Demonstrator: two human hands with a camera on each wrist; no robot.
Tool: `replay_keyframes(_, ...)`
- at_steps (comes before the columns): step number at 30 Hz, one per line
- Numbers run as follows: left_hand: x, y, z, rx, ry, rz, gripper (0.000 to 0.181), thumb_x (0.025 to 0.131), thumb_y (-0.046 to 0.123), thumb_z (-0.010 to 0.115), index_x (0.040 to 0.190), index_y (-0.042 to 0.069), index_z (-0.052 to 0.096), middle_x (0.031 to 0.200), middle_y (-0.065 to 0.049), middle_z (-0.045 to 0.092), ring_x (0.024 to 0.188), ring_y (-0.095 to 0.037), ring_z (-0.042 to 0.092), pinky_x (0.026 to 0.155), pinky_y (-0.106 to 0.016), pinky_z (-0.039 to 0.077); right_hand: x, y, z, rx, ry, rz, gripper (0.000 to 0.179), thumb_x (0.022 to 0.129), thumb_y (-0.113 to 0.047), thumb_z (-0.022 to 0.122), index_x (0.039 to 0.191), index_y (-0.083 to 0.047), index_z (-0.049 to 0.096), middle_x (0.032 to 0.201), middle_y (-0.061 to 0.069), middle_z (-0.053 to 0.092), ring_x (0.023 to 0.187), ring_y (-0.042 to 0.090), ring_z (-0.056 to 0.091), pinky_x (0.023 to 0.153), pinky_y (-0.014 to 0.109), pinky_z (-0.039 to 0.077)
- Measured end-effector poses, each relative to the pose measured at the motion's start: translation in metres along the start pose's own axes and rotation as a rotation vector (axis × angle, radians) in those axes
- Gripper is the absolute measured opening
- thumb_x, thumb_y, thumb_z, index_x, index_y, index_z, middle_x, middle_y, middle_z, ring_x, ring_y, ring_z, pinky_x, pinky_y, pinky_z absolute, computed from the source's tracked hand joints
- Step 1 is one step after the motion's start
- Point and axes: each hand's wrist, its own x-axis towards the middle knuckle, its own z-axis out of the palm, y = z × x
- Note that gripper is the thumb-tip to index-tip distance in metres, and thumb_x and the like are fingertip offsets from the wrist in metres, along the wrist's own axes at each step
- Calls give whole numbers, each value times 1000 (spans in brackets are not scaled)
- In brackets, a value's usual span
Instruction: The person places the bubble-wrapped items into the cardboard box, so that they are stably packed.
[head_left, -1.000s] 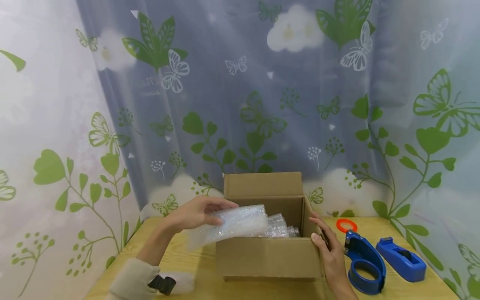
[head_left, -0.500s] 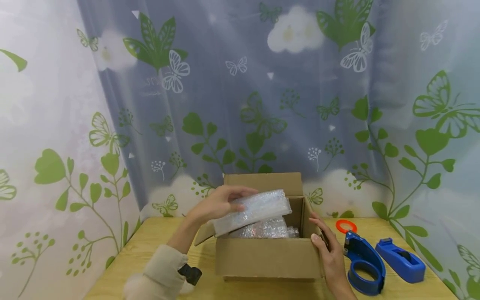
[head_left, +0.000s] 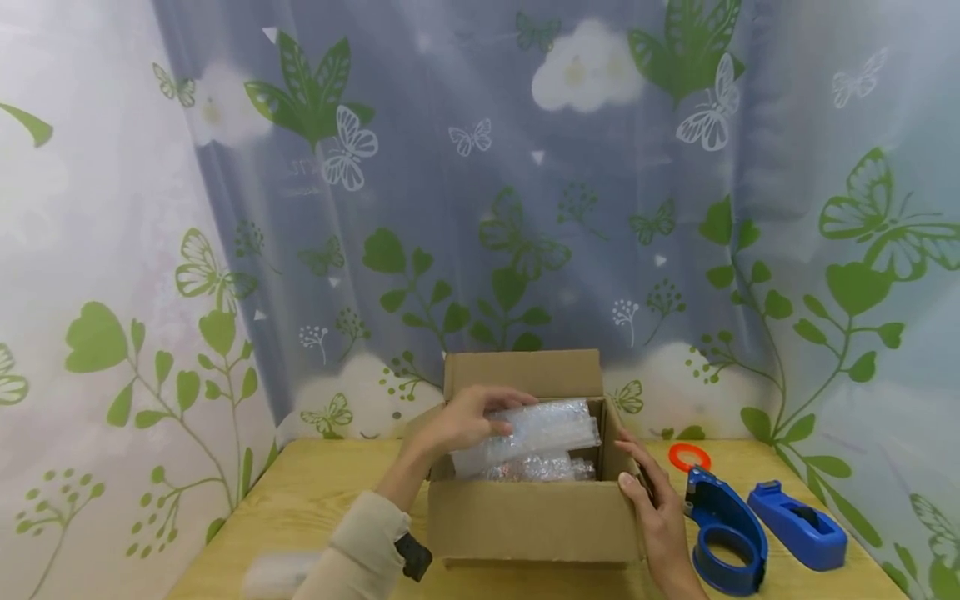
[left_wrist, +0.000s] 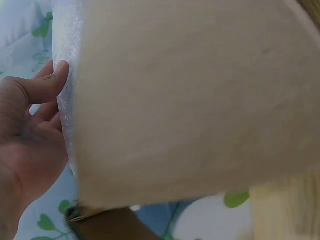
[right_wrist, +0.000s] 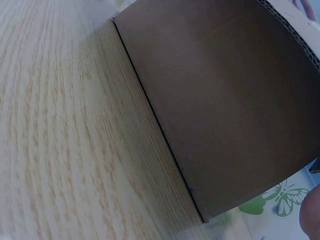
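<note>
My left hand [head_left: 468, 421] pinches a bubble-wrapped package [head_left: 555, 425], tilted in the opening of a cardboard box [head_left: 532, 521]. Under it, more bubble wrap [head_left: 536, 467] lies inside the box; what it wraps is hard to make out. The left wrist view has my left hand [left_wrist: 35, 125] with the thumb against the package's edge [left_wrist: 70, 45], most of which a cardboard flap [left_wrist: 195, 100] hides. My right hand [head_left: 660, 517] grips the box's right side, thumb at the near corner. The right wrist view catches the box [right_wrist: 215, 100] and one blurred fingertip [right_wrist: 311, 212].
Right of the box on the wooden table [head_left: 330, 492] lie a blue tape dispenser [head_left: 727, 533], another blue dispenser [head_left: 798, 525] and an orange ring [head_left: 688, 457]. A translucent plastic bundle [head_left: 277, 573] is at the front left, partly behind my sleeve. A patterned curtain [head_left: 465, 208] hangs behind.
My left hand has carried the package rightward over the box, then lowered it somewhat into the opening. The right hand stays at the box's side.
</note>
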Motion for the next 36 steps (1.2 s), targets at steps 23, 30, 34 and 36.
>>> replay_keyframes(23,8,-42,36,152,-42,-48,40,101,-1,62,136,18,72,135,-8,70,55,-7,39,60,-25,40,-1,0,0,29,8,-24,40,109,-3,47,148,0,52,162,6,43,147,3,37,110,13,33)
replay_keyframes(30,9,-44,37,209,26,-47,36,100,9,69,133,23,73,120,-6,76,44,-5,28,69,-27,44,-1,0,2,25,5,-19,40,109,-3,47,149,-1,52,163,5,43,147,4,37,112,13,31)
replay_keyframes(34,7,-43,35,163,29,-44,36,101,9,68,134,21,73,134,-6,71,47,-6,30,61,-22,40,-1,-1,3,20,10,-7,40,109,-3,47,149,-2,53,162,5,43,146,4,38,111,13,31)
replay_keyframes(36,7,-43,33,146,50,-39,35,101,10,68,134,21,73,135,-5,70,49,-6,34,58,-22,40,0,-1,4,28,12,-5,40,109,-3,47,149,-2,53,163,5,43,147,4,37,111,13,31)
